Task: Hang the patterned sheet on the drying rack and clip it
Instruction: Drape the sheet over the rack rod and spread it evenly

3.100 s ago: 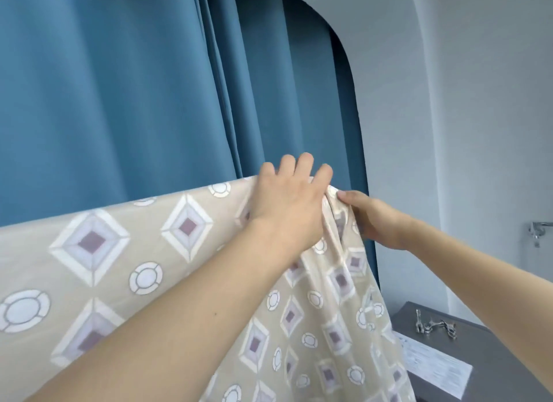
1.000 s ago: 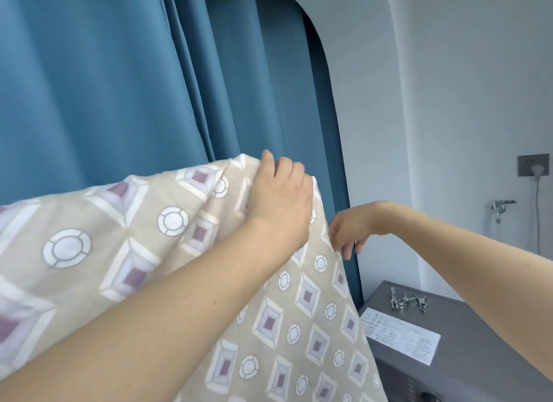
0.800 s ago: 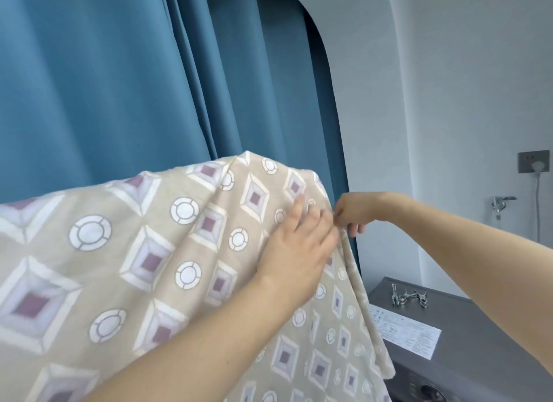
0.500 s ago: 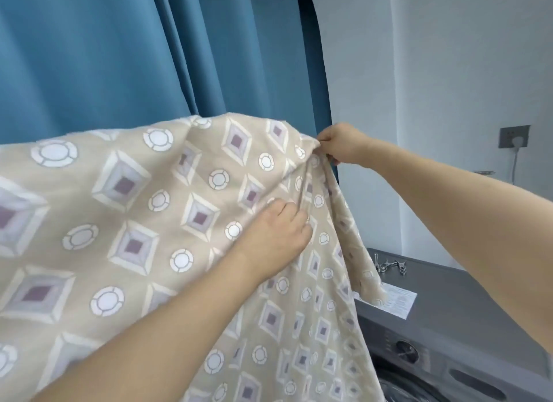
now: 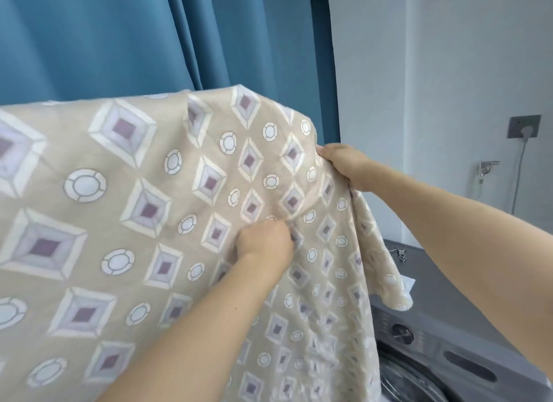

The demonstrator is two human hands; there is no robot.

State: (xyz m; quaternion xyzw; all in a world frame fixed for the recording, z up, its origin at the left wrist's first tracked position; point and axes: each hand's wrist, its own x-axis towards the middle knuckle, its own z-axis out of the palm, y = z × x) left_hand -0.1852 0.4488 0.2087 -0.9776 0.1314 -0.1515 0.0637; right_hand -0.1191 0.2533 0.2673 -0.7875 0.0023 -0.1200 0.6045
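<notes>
The beige cotton sheet [image 5: 185,210], printed with diamonds and circles, is draped lengthwise left-to-right; its cloth is pinched by the left hand [image 5: 264,240] and its right edge gripped by the right hand [image 5: 344,165].

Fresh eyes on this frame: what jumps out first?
The beige patterned sheet with diamonds and circles fills the left and centre, draped over something hidden, against a teal curtain. The left hand pinches its front face at centre, while the right hand grips its right edge higher up. A grey washing machine sits at lower right.

Home laundry corner, grey washing machine [image 5: 466,335], blue curtain [image 5: 119,36], wall tap [image 5: 487,165], socket [image 5: 524,126]
</notes>
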